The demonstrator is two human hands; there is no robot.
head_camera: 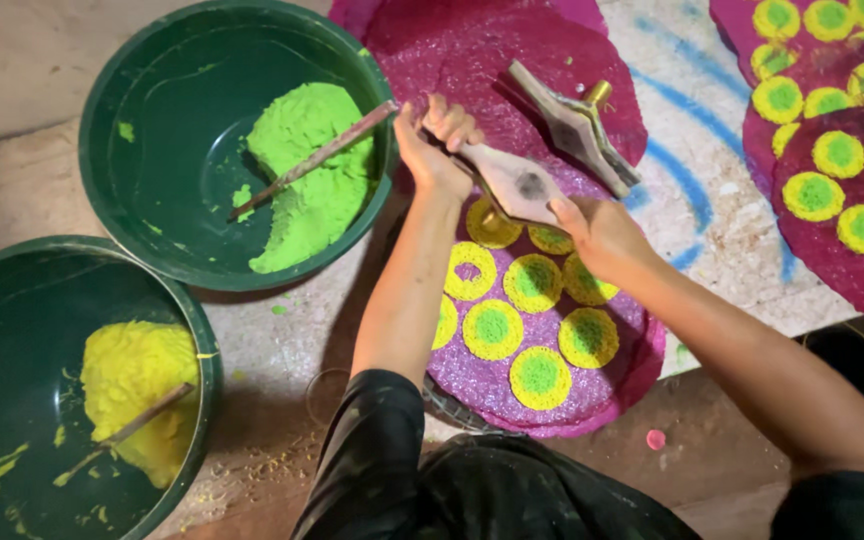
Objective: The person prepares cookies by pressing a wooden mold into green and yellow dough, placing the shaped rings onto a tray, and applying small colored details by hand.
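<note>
My left hand [437, 140] and my right hand [600, 235] grip the two ends of a wooden press [512, 182] with a brass barrel, held over a round magenta mat [642, 370]. On the mat lie several yellow rings with green centres [539, 375]; one ring [470, 272] has a bare centre. A second wooden press [577, 130] rests on another magenta mat [472, 50] beyond my hands.
A green basin [102, 130] at upper left holds green dough [312, 170] and a stick [312, 160]. Another green basin [207, 390] at lower left holds yellow dough [137, 385] and a stick. More magenta mats with finished rings [842, 150] lie at the right.
</note>
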